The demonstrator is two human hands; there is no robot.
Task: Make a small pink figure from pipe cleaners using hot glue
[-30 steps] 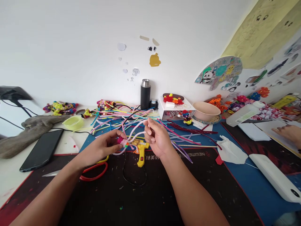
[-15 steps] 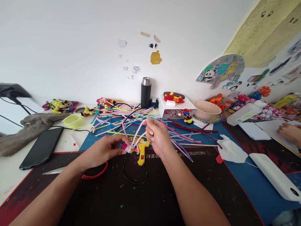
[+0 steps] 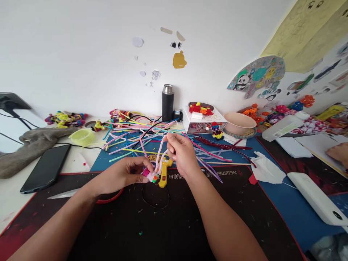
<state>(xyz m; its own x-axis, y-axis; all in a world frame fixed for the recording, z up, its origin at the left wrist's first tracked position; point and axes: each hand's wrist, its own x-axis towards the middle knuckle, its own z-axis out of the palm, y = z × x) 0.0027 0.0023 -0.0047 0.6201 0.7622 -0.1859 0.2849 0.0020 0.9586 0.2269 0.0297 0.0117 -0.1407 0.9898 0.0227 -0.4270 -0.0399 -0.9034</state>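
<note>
My left hand pinches a small bundle of wound pipe cleaners, magenta and pale pink with a green and orange end. From this bundle a pale pink pipe cleaner rises in a loop to my right hand, whose thumb and fingers are closed on it. Behind the bundle, a yellow glue gun lies on the black mat. Red-handled scissors rest under my left forearm, partly hidden, with the blade pointing left.
Loose pipe cleaners spread across the back. A black flask, a white box and a pink bowl stand near the wall. A phone lies left; a white power bank right. Another person's hand is at far right.
The bundle has turned in my left hand, so its green and orange end shows more. My right hand still holds the pale pink strand. The view has shifted slightly.
</note>
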